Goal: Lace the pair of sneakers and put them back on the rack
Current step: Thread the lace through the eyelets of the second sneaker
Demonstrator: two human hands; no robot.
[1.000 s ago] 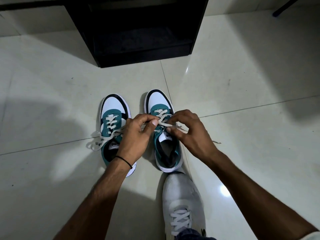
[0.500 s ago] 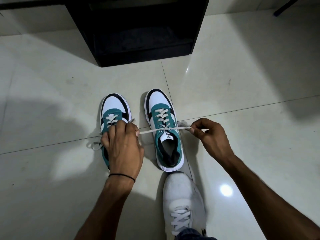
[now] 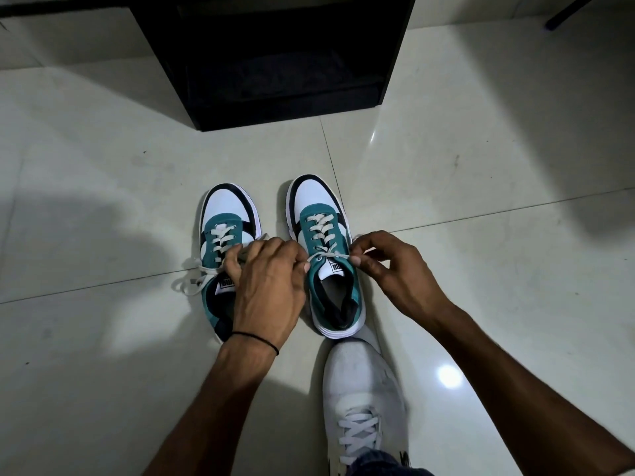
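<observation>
Two teal, white and black sneakers stand side by side on the floor, toes away from me. The left sneaker [image 3: 225, 231] is laced, with its bow trailing off to the left. The right sneaker [image 3: 319, 214] has a cream lace [image 3: 326, 257] running across its top eyelets. My left hand [image 3: 268, 290] lies between the two shoes and pinches the lace's left end. My right hand [image 3: 395, 269] sits just right of the right sneaker and pinches the other end. The black rack [image 3: 275, 60] stands open beyond the shoes.
Pale glossy floor tiles [image 3: 481, 187] surround the shoes. My own foot in a white sneaker [image 3: 360, 383] rests right behind the right sneaker's heel. A dark pole [image 3: 567, 12] stands at the far right corner.
Half a second ago both hands held the lace pulled wide and taut. They have since come back in close to the right sneaker's top eyelets, and the lace span is short.
</observation>
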